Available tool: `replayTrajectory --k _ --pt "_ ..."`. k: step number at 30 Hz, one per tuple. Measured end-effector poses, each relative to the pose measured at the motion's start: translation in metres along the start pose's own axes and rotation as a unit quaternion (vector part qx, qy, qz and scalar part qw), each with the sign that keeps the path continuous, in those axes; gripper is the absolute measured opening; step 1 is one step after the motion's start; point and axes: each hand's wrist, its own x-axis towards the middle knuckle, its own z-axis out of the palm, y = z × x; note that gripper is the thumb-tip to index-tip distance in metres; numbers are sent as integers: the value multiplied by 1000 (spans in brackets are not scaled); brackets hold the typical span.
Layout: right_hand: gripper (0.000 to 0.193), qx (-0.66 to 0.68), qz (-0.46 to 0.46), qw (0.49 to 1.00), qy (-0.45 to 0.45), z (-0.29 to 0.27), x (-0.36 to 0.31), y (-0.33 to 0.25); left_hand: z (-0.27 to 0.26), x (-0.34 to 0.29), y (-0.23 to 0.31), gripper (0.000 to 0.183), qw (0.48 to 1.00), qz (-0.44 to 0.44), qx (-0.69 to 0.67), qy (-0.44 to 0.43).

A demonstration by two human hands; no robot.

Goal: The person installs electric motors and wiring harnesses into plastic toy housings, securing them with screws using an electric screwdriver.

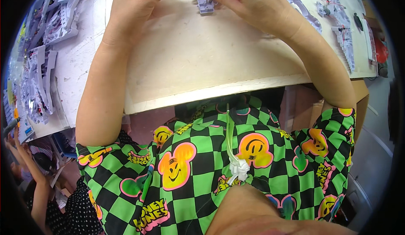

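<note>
A small grey plastic part (206, 8) with raised walls and a looped tab lies on the pale worktable (190, 57) near the top of the view. My right hand (240, 0) has its thumb and forefinger closed together at the part's upper edge, gripping it there. Whether a smaller piece sits between these fingertips is hidden. To the left, my left hand (141, 2) hovers over the table, apart from the part. Its thumb stretches rightward, while its fingertips are cut off by the upper edge.
Long grey plastic housings (63, 24) with wires pile up on the left. More grey assemblies (339, 19) line the table's right side. A cardboard box (358, 102) stands below the right edge. At lower left, a co-worker's arm (38, 180) reaches toward the table.
</note>
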Motion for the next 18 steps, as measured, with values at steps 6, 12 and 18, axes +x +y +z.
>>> replayTrajectory --k 6,12,18 --pt "6 -8 -7 1000 5 7 2 0 -2 0 -1 5 1000 -12 -7 4" --pt "6 -18 -1 1000 -10 7 3 -3 -6 0 -4 5 1000 -2 -3 -4" --pt "7 -36 5 999 -13 10 1 -3 -5 -1 -5 5 1000 6 6 -7"
